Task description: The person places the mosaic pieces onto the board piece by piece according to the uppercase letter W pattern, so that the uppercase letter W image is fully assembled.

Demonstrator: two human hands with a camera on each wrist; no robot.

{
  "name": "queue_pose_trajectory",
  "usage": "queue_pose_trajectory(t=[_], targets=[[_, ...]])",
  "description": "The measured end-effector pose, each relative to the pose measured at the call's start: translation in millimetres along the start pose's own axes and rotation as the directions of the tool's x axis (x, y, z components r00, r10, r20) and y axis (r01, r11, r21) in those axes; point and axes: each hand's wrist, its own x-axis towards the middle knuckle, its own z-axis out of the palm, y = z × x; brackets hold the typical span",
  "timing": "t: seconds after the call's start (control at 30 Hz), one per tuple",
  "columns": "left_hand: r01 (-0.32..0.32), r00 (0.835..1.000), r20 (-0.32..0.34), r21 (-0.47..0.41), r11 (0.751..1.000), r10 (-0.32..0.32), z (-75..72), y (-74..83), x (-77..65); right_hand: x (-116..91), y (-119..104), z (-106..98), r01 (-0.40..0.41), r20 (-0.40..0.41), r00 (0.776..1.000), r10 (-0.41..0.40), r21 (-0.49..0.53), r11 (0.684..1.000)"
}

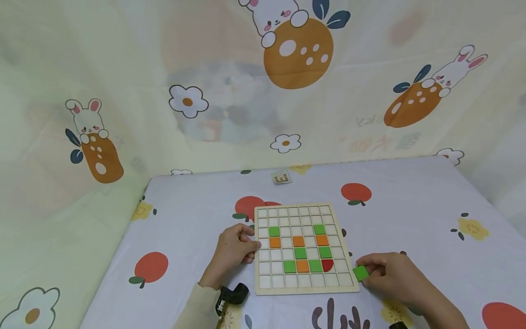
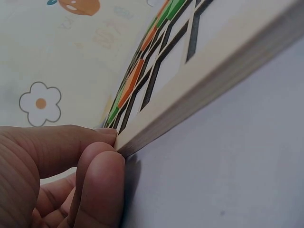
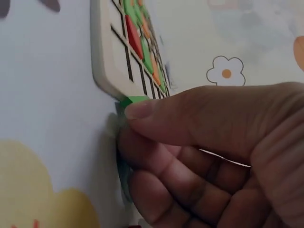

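A square wooden grid board (image 1: 306,290) lies on the cloth-covered table, with green and orange square tiles and one red rounded piece (image 1: 327,265) in some of its cells. My left hand (image 1: 235,246) holds the board's left edge between thumb and fingertips; the left wrist view shows the fingertips (image 2: 102,178) right at the rim. Beside the lower right corner, my right hand (image 1: 392,276) pinches a green square tile (image 1: 360,273) between thumb and fingers. In the right wrist view the thumb and fingers hide most of that tile (image 3: 135,99).
A small patterned card or packet (image 1: 281,177) lies behind the board near the table's back edge. Printed fruit and flowers cover the tablecloth (image 1: 197,210). A curtain (image 1: 230,45) with rabbit prints hangs behind and at the sides.
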Motion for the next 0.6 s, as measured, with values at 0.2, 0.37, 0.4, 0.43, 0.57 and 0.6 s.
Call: queue_pose_trajectory(t=[0.2,0.37,0.4,0.43,0.57,0.6], targets=[[0.000,1.000,0.004,0.001,1.000,0.000,0.0,2.0,0.2,1.8,1.0,-1.1,0.078,-0.019,0.997,-0.080,-0.071,0.994],[0.000,1.000,0.006,-0.002,1.000,0.000,-0.7,3.6,0.7,1.5,2.5,-1.1,0.118,-0.038,0.992,-0.123,-0.095,0.988],[0.002,1.000,0.006,-0.002,1.000,-0.002,-0.7,3.7,0.6,1.4,2.8,-0.9,0.122,-0.044,0.991,-0.126,-0.095,0.988],[0.005,1.000,0.005,-0.003,1.000,-0.005,-0.8,3.7,0.5,1.3,3.0,-0.8,0.125,-0.048,0.990,-0.130,-0.096,0.987],[0.005,1.000,0.006,-0.002,1.000,-0.005,-0.6,3.4,-0.7,0.9,2.4,0.1,0.109,-0.056,0.992,-0.113,-0.075,0.991],[0.006,1.000,0.006,-0.002,1.000,-0.006,-0.6,3.3,-0.9,0.8,1.9,0.4,0.100,-0.055,0.993,-0.104,-0.072,0.992]])
